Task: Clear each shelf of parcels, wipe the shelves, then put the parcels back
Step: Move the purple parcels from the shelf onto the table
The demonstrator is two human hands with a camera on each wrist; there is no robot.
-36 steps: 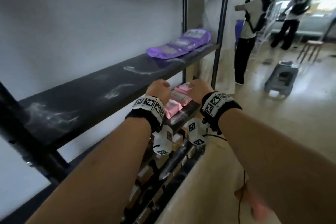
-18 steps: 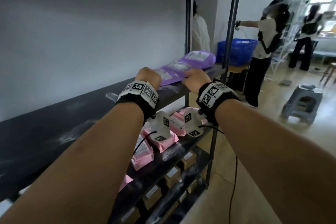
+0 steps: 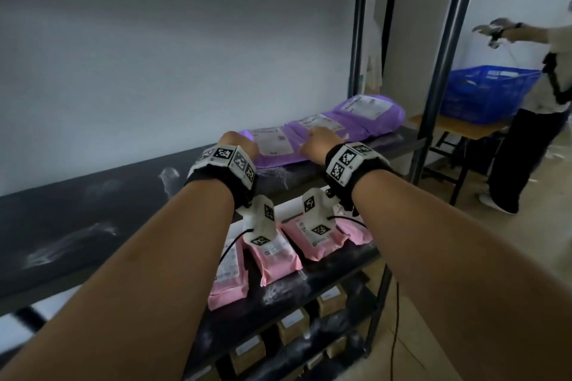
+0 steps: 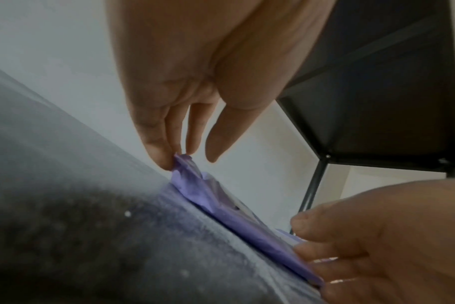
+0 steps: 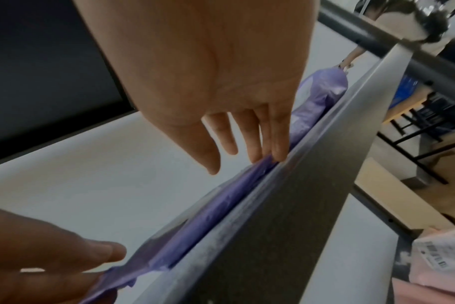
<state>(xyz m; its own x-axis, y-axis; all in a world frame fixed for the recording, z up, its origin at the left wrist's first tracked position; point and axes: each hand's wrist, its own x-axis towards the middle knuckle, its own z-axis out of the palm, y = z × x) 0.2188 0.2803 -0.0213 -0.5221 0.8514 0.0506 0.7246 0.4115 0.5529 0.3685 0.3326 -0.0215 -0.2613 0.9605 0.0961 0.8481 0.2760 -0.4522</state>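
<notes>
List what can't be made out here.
- Label text on the purple parcels: head view, too small.
- Left hand fingers: head view, behind its knuckles.
- Right hand grip on the parcel edge: both wrist views, unclear.
- Pink parcels: head view, wrist cameras cover part.

No print is legible: the white labels on the purple parcels (image 3: 328,130) and pink parcels (image 3: 309,235) blur.

Parcels (image 3: 325,133) on upper shelf (image 3: 93,210) (right end) — more parcels (image 3: 278,257) below.
</notes>
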